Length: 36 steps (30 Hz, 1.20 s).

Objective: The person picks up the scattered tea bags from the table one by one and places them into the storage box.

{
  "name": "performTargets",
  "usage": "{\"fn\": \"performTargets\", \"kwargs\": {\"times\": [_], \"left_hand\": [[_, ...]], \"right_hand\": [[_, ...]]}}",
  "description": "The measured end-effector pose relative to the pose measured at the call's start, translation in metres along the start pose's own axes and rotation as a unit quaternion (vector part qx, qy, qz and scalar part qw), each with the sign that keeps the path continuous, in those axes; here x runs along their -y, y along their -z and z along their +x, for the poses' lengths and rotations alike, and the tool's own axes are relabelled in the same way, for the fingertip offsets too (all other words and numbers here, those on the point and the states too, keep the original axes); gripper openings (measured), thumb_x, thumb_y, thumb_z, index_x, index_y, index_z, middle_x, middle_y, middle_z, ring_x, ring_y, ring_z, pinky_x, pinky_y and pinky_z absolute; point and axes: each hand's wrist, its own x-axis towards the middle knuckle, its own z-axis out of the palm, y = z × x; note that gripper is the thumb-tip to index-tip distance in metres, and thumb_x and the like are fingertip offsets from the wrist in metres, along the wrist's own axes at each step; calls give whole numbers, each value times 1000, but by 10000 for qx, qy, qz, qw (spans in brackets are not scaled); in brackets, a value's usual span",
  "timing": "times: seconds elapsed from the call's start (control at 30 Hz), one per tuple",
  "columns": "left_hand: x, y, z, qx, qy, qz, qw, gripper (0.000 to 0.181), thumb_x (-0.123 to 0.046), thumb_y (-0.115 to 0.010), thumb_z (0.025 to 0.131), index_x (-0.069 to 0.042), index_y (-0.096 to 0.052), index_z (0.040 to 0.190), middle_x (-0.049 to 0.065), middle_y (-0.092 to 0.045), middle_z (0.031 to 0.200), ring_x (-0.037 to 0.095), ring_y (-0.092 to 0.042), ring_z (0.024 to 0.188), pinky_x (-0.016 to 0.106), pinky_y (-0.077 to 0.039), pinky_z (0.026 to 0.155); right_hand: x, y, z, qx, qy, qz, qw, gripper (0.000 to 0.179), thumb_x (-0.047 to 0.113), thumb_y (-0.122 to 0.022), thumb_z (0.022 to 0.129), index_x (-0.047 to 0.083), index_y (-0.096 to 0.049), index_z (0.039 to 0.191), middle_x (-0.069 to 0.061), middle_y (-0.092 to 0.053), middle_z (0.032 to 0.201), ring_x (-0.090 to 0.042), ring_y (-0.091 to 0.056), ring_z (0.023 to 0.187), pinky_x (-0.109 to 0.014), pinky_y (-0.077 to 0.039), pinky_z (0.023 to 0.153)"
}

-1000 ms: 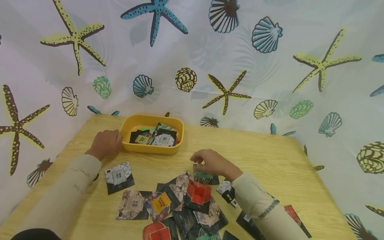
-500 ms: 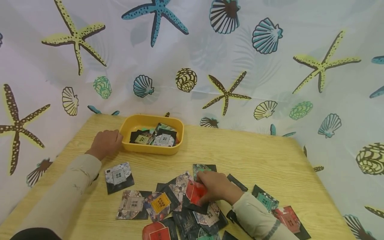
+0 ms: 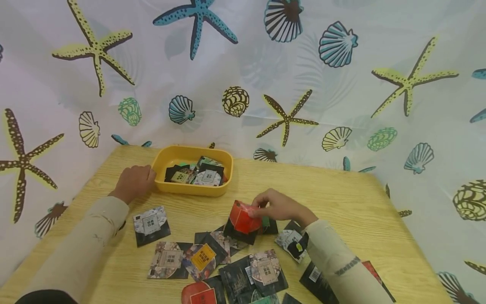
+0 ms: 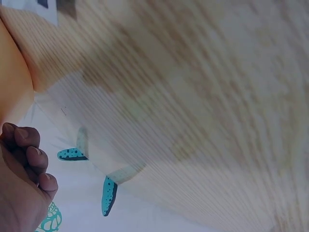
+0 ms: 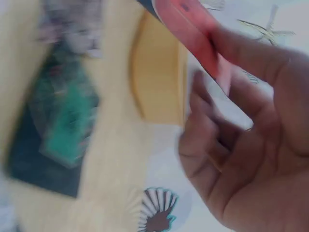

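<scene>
My right hand pinches a red and black square sachet between thumb and fingers, tilted and raised over the pile. In the right wrist view its red side shows at the fingertips. My left hand has its fingers curled at the left end of a yellow plastic tub and holds it there; the thumb is hidden. In the left wrist view the curled fingers lie close to the tub's wall. Several sachets lie inside the tub.
Several more sachets lie scattered over the wooden table, among them a grey-white one, an orange-labelled one and a pink-labelled one. A green-labelled sachet lies below my right hand. Behind the table hangs a seashell-print curtain.
My right hand first reached down to the red sachet on the pile, then lifted it up and slightly left, uncovering sachets beneath. My left hand and the tub have stayed in place.
</scene>
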Motion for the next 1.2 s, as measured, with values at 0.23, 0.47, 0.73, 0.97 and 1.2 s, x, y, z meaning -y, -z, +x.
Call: {"fn": "performTargets", "kwargs": {"times": [0.23, 0.47, 0.73, 0.97, 1.2], "left_hand": [[0, 2, -3, 41, 18, -6, 10000, 34, -17, -28, 99, -7, -44, 70, 4, -38, 60, 21, -40, 56, 32, -30, 57], [1, -6, -4, 59, 19, -91, 9999, 36, -19, -27, 99, -7, -46, 70, 4, -40, 60, 21, -40, 57, 31, -30, 56], [1, -11, -2, 92, 0, 10, 10000, 36, -19, -27, 99, -8, -46, 71, 4, -39, 61, 21, -41, 58, 32, -31, 57], [-2, -5, -3, -73, -53, -22, 10000, 35, -18, -29, 99, -8, -45, 70, 3, -37, 60, 21, -39, 56, 32, -30, 55], [-3, 1, -3, -189, -118, 24, 9997, 35, -17, -30, 99, -8, -44, 68, 2, -34, 59, 21, -38, 55, 31, -29, 54]], "right_hand": [[19, 14, 52, -1501, -1104, 1571, 9698, 31, 26, -56, 101, 0, -71, 108, -3, -63, 73, -10, -53, 56, -28, -51, 57], [26, -11, 114, -1848, -1819, 2884, 9218, 31, 13, -55, 100, -9, -65, 120, -9, -72, 75, -9, -69, 60, -28, -59, 68], [33, -34, 152, -1787, -2019, 3406, 9007, 24, 0, -48, 98, -13, -66, 105, -31, -68, 115, -19, -75, 73, -26, -59, 70], [26, -33, 153, -1117, -1300, 3665, 9145, 59, -3, -48, 99, -5, -26, 153, -23, -44, 153, -31, -49, 140, -40, -43, 111], [16, -15, 101, -1131, -494, 2477, 9610, 57, 2, -51, 99, -4, -30, 152, -24, -52, 146, -35, -54, 135, -45, -45, 109]]}}
